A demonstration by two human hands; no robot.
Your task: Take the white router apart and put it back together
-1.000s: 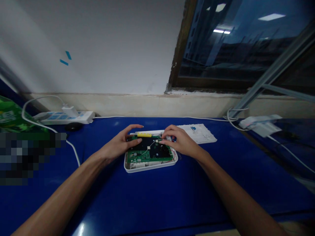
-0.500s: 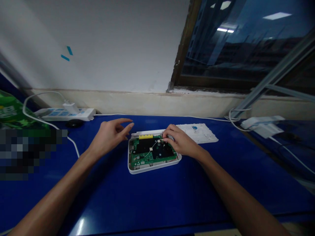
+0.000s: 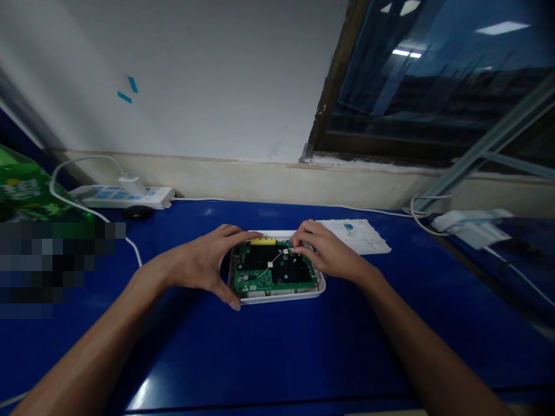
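Observation:
An open white plastic casing (image 3: pixel 277 298) lies on the blue table, with a green circuit board (image 3: pixel 262 283) inside. Black sheets and a yellow connector block (image 3: pixel 262 241) sit on the board. My left hand (image 3: pixel 208 257) spans the casing's left end, thumb at the front edge and fingers at the back, gripping it. Across the board runs a thin white wire (image 3: pixel 277 257) with small pale tabs. At its far right end the fingertips of my right hand (image 3: pixel 318 248) are pinched together on the wire; the exact spot is partly hidden by the fingers.
A white textured cover (image 3: pixel 366 237) lies behind my right hand. At the back left are a power strip (image 3: pixel 158 197) with a plugged-in charger, a dark oval object (image 3: pixel 137 212) and a green bag (image 3: pixel 26 185). White adapters (image 3: pixel 472 225) and cables lie at right, by a metal frame.
My left hand has come down and right, from hovering open beside the casing to gripping its left end. My right hand stays pinched at the wire. The view has shifted slightly.

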